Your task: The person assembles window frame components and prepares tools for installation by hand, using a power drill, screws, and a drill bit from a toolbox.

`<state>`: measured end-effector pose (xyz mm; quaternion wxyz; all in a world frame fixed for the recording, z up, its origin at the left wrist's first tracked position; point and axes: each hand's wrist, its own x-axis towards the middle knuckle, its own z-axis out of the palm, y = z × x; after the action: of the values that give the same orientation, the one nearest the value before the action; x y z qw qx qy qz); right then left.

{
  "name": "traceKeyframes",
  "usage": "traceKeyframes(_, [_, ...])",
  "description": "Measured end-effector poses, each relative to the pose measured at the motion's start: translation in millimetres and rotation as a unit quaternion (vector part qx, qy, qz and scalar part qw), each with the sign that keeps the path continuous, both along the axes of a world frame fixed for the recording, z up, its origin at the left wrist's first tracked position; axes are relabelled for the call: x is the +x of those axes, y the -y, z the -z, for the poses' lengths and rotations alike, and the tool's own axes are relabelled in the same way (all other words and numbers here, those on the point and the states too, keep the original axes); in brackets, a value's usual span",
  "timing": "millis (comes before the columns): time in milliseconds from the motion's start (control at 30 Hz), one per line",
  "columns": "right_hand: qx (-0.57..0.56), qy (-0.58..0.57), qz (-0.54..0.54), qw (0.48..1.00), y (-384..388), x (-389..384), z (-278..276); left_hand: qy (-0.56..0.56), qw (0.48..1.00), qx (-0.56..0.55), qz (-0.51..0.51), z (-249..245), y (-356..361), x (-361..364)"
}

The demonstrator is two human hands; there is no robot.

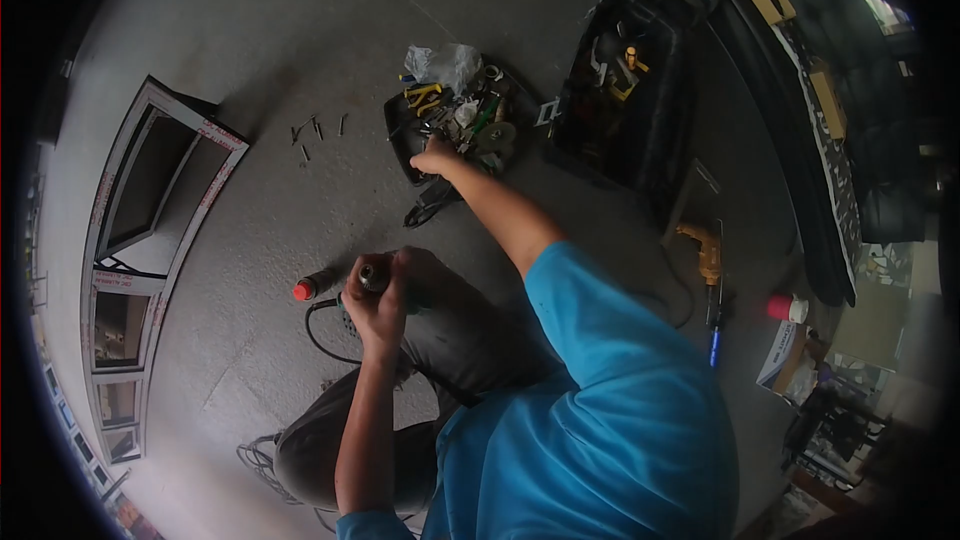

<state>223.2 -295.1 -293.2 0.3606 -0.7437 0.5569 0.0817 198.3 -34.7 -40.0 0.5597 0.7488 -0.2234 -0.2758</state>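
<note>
My left hand [376,318] is closed around a dark, round-nosed tool [373,277], its end pointing up at me; a bit of green shows behind the fingers, and most of its body is hidden. Just left of it lies a dark cylinder with an orange-red end [306,289]. Stretched forward, my right hand [437,155] reaches down into a black tray [396,130] of mixed tools and parts. Its fingers are bent among the small pieces; what they grip is too small to make out. Yellow-handled pliers [424,93] and a clear plastic bag [446,64] lie in the tray.
Several screws [307,152] lie on the floor left of the tray. A large black toolbox [622,155] stands at the right, with a yellow drill [706,255] nearer me. A taped window frame [140,280] is at the left. Cable [262,465] lies beside my knee.
</note>
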Motion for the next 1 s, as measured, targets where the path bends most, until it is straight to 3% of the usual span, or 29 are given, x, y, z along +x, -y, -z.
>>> traceKeyframes(67, [0.066, 0.097, -0.094, 0.989, -11, -11, -55, 0.005, 1.000, -0.007, 0.002, 8, -17, 13])
traceKeyframes(100, [0.170, 0.215, -0.100, 0.957, -21, -17, -72, -0.056, 0.996, -0.066, -0.030, 2, -22, 19])
traceKeyframes(167, [0.284, 0.453, -0.170, 0.828, -63, -35, -94, -0.163, 0.973, -0.139, -0.085, -26, -28, 33])
traceKeyframes(200, [0.370, 0.473, -0.229, 0.766, -81, -53, -143, -0.194, 0.958, -0.183, -0.106, -31, -32, 44])
traceKeyframes(233, [0.520, 0.461, -0.212, 0.687, -103, -67, -167, -0.241, 0.940, -0.203, -0.131, -45, -32, 52])
traceKeyframes(300, [0.544, 0.494, -0.278, 0.619, -136, -91, -206, -0.307, 0.910, -0.220, -0.172, -79, -26, 66])
traceKeyframes(367, [0.405, 0.532, -0.302, 0.679, -149, -102, -228, -0.327, 0.898, -0.242, -0.165, -81, -27, 84])
traceKeyframes(400, [0.395, 0.535, -0.297, 0.685, -154, -104, -228, -0.348, 0.885, -0.259, -0.167, -79, -28, 92])
traceKeyframes(467, [0.171, 0.581, -0.380, 0.699, -162, -101, -225, -0.343, 0.892, -0.261, -0.139, -70, -27, 99])
traceKeyframes(500, [0.157, 0.578, -0.359, 0.716, -163, -102, -222, -0.338, 0.896, -0.261, -0.122, -62, -25, 98])
traceKeyframes(567, [0.240, 0.517, -0.335, 0.750, -166, -106, -215, -0.348, 0.905, -0.231, -0.079, -64, -14, 89])
traceKeyframes(600, [0.226, 0.519, -0.299, 0.768, -167, -109, -215, -0.363, 0.903, -0.230, -0.013, -56, -12, 89])
traceKeyframes(667, [0.161, 0.531, -0.363, 0.749, -170, -114, -215, -0.397, 0.888, -0.221, 0.077, -46, -9, 89])
traceKeyframes(767, [0.177, 0.551, -0.324, 0.748, -181, -126, -203, -0.423, 0.877, -0.199, 0.112, -40, 2, 82])
traceKeyframes(833, [0.194, 0.551, -0.318, 0.747, -185, -129, -198, -0.461, 0.822, -0.230, 0.244, -29, 5, 83])
traceKeyframes(1000, [0.195, 0.520, -0.279, 0.783, -190, -139, -205, -0.497, 0.805, -0.203, 0.252, -21, 11, 86])
